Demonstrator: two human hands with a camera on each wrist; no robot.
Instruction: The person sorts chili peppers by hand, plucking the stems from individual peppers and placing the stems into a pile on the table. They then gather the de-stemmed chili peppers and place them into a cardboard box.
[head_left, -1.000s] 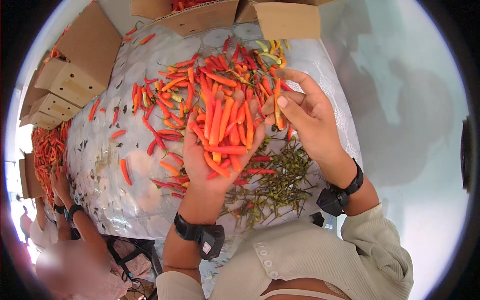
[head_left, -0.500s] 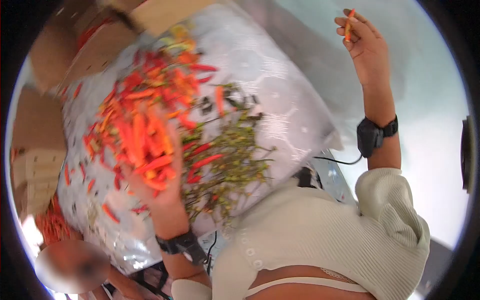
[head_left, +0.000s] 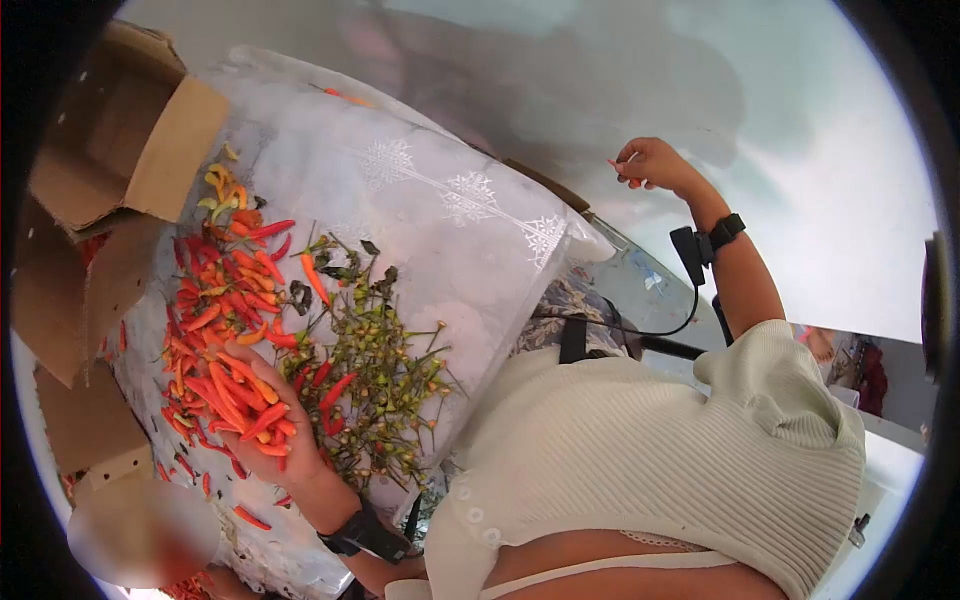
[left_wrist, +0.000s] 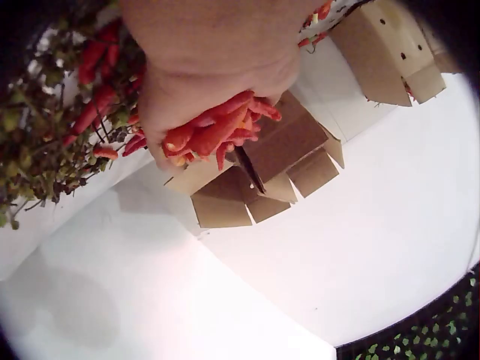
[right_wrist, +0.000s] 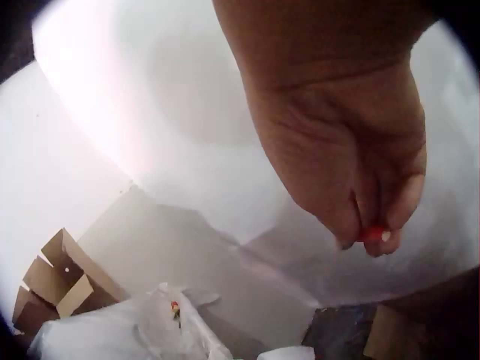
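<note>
My left hand (head_left: 300,445) cups a bunch of red and orange chillies (head_left: 232,393) above the table, beside a heap of loose chillies (head_left: 240,290). In the left wrist view, that hand (left_wrist: 214,75) curls round the chillies (left_wrist: 217,133). Out past the table's right edge, my right hand (head_left: 655,167) is raised, a small red chilli (head_left: 613,163) at its fingertips. The right wrist view shows the hand (right_wrist: 341,150) pinching a red piece (right_wrist: 375,235), mostly hidden by the fingers. Green stems (head_left: 385,370) lie piled right of my left hand.
Open cardboard boxes (head_left: 180,145) stand along the table's left side. Yellow chillies (head_left: 222,185) lie near one box. A pale wall (head_left: 800,190) rises beyond the table (head_left: 470,260). Another person is at the lower left, and a black cable (head_left: 670,328) hangs from my right wrist device.
My right hand has moved from beside the left hand to past the table's right edge, keeping a chilli in its fingers. The head view has turned right; the left hand still holds its bunch.
</note>
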